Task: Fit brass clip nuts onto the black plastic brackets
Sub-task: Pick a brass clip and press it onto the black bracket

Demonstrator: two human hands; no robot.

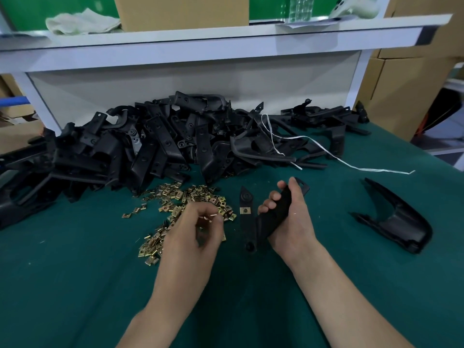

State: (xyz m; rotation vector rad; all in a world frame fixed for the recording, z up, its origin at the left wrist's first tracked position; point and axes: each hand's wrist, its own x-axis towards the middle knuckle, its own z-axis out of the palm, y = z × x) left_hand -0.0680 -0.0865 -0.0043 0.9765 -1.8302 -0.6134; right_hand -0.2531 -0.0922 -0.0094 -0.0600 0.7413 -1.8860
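Note:
My right hand [288, 222] grips a black plastic bracket [247, 222] by its thicker arm, holding it just above the green mat. One brass clip nut [245, 210] sits on the bracket's thin arm. My left hand [198, 229] hovers over the loose heap of brass clip nuts [185, 199], fingers curled and blurred; a thin brass piece shows at the fingertips, and whether it is pinched is unclear. A big pile of black brackets [150, 146] lies behind the nuts.
One black bracket [399, 222] lies alone at the right on the green table [75, 285]. White string [326, 151] trails across the pile. A white shelf [200, 46] with a cardboard box overhangs the back. Cardboard boxes [401, 96] stand at the far right.

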